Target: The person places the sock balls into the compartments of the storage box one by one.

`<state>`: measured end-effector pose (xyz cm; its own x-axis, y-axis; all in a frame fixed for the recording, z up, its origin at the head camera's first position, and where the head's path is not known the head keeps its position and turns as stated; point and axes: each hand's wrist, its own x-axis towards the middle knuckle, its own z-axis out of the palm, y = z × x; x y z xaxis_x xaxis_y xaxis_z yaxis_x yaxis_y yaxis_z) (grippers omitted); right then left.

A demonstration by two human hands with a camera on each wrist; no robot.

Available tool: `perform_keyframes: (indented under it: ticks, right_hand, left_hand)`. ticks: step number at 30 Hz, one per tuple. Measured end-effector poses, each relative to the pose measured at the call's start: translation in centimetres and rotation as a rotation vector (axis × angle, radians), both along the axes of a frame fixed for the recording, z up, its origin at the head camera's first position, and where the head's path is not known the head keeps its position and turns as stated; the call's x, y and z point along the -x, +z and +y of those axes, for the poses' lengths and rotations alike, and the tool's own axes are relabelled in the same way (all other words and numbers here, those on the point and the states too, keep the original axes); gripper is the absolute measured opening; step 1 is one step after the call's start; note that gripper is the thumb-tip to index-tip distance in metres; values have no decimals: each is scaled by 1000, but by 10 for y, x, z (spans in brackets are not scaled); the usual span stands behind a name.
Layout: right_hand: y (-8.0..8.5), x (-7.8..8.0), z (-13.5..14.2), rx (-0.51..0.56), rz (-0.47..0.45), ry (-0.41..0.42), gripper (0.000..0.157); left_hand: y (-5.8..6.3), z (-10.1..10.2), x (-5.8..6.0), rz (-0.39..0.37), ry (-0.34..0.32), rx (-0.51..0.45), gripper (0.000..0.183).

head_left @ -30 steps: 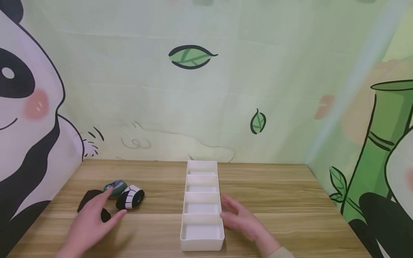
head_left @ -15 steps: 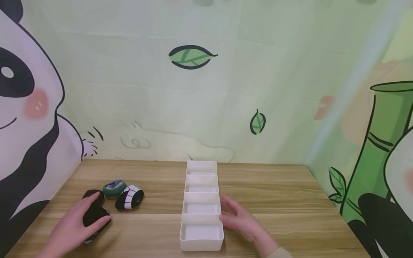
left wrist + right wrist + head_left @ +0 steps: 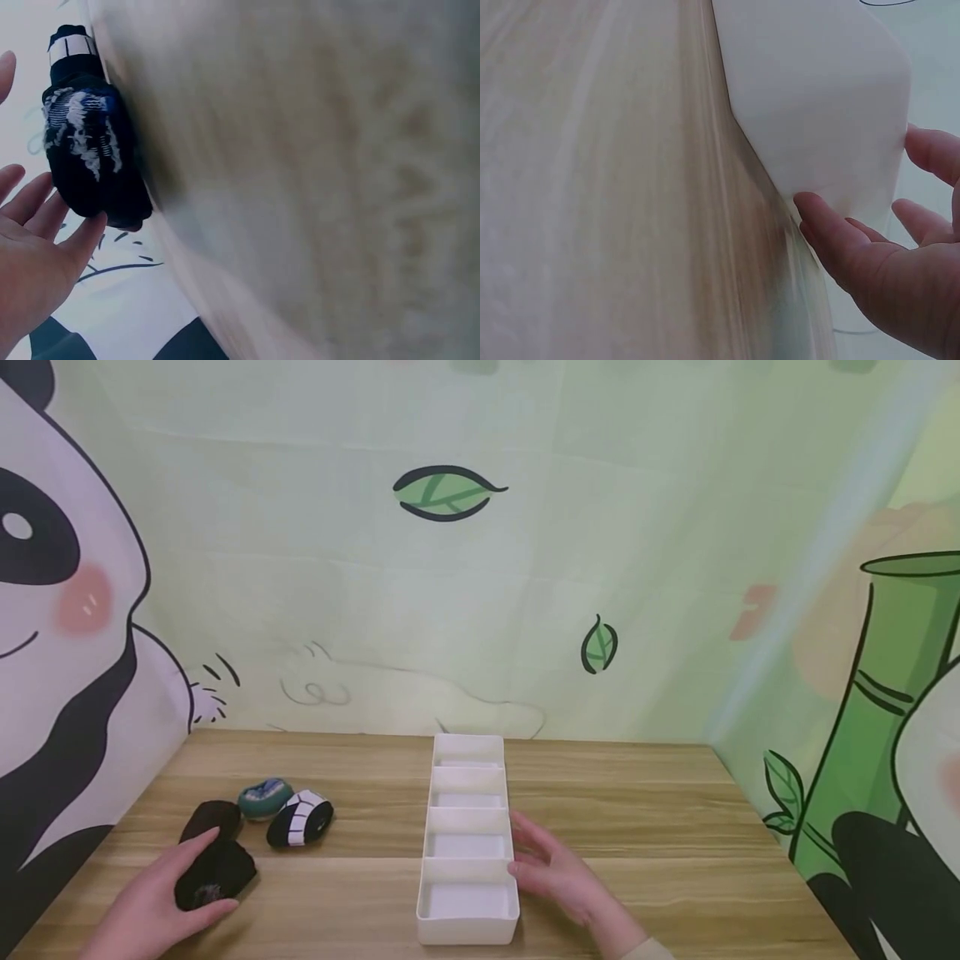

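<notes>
Two black rolled socks lie together on the left: the nearer one (image 3: 223,870) shows a greyish patterned patch, and the farther one (image 3: 212,820) sits just behind it. My left hand (image 3: 153,893) is spread around the left side of the nearer sock, forefinger over its far edge and thumb along its near edge. In the left wrist view, straight fingertips meet the end of the black bundle (image 3: 90,157). At the centre stands a long white divided box (image 3: 468,931) with bare compartments. My right hand (image 3: 558,877) touches its right wall with loosely extended fingers.
Beyond the black socks lie a teal rolled sock (image 3: 265,799) and a black-and-white rolled sock (image 3: 302,819), side by side. The wooden table (image 3: 637,793) ends at a printed cloth backdrop (image 3: 525,568) with pandas, leaves and bamboo.
My left hand has drawn back to the left and toward me from over the socks. The nearer black sock has shifted and turned. My right hand stays at the box.
</notes>
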<state>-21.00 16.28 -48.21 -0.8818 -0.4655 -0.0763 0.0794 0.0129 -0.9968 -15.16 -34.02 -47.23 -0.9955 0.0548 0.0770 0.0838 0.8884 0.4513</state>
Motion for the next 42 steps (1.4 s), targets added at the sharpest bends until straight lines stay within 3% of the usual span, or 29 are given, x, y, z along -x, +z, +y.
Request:
perform_keyframes:
  ticks: [26,34,42]
  right_hand:
    - [3,-1,-2,-20,11,-7,78]
    - [4,-3,-4,-5,-2,-11,79]
    - [1,-4,-4,-6,-3,-15,78]
  left_hand:
    - [-6,-8,2,-89,-17,-5,102]
    - [-10,-10,1,-54,-46,0,95]
    - [-10,-10,5,-111,-57,-15,97]
